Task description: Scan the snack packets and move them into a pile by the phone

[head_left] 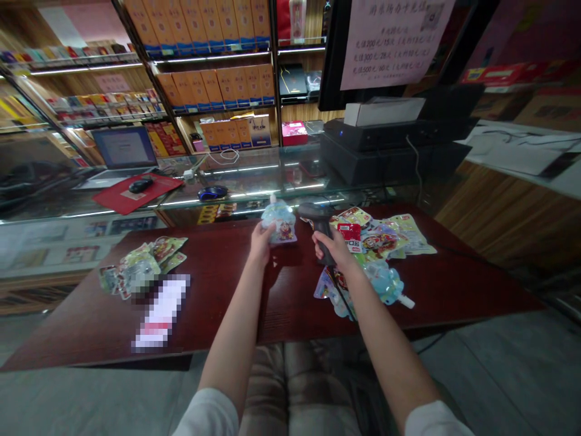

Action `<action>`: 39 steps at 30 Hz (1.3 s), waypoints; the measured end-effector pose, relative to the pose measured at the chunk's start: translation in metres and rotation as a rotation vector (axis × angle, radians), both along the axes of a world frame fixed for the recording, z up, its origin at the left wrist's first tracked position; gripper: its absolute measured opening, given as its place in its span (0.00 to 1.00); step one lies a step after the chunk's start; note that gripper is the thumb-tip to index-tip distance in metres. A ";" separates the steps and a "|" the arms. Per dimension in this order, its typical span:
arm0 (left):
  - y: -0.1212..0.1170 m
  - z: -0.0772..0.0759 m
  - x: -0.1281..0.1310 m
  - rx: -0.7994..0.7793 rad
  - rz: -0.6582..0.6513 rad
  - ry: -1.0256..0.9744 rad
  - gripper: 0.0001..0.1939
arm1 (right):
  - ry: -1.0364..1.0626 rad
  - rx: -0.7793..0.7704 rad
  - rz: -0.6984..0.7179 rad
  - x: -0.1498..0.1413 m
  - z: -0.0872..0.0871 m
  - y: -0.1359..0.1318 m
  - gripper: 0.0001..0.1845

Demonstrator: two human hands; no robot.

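Observation:
My left hand (261,241) is closed on a pale blue spouted snack pouch (279,220), holding it upright above the dark red table (281,290). My right hand (334,248) grips the handle of a black barcode scanner (316,218), whose head points left toward the pouch, a short gap away. Under and right of my right forearm lies a heap of colourful snack pouches (376,242). A second, smaller heap of pouches (140,266) sits on the table's left side.
A blurred white rectangle (161,312) lies on the table left of my arm. Behind the table runs a glass counter (254,175) with a laptop (122,154), two mice and a black printer (385,139). Shelves of orange boxes (218,79) fill the back wall.

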State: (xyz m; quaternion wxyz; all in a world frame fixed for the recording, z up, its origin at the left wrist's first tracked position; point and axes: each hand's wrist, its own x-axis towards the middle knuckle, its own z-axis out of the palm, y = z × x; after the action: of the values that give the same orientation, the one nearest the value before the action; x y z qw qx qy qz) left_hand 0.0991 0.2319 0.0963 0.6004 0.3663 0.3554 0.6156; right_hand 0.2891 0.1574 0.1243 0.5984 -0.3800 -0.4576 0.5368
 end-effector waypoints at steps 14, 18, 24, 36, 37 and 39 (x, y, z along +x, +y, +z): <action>-0.025 0.012 -0.056 -0.153 -0.324 -0.029 0.12 | 0.131 -0.034 0.106 -0.087 0.009 0.019 0.19; -0.029 0.005 -0.069 -0.241 -0.319 0.004 0.18 | 0.158 -0.019 0.139 -0.108 0.008 0.022 0.19; -0.031 0.004 -0.085 -0.196 -0.325 0.027 0.26 | 0.095 -0.030 0.196 -0.121 -0.002 0.025 0.18; -0.039 0.030 -0.118 -0.072 -0.243 -0.121 0.36 | 0.042 -0.006 0.133 -0.112 -0.012 0.022 0.16; -0.038 0.031 -0.121 -0.060 -0.215 -0.106 0.36 | 0.038 -0.008 0.138 -0.112 -0.012 0.022 0.16; -0.036 0.032 -0.125 -0.045 -0.172 -0.088 0.34 | 0.030 -0.010 0.144 -0.112 -0.012 0.021 0.16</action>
State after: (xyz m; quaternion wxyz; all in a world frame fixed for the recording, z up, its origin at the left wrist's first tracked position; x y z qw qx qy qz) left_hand -0.0261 0.1958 0.1280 0.6741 0.3543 0.3097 0.5693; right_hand 0.1773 0.1784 0.1120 0.5632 -0.3408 -0.4720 0.5864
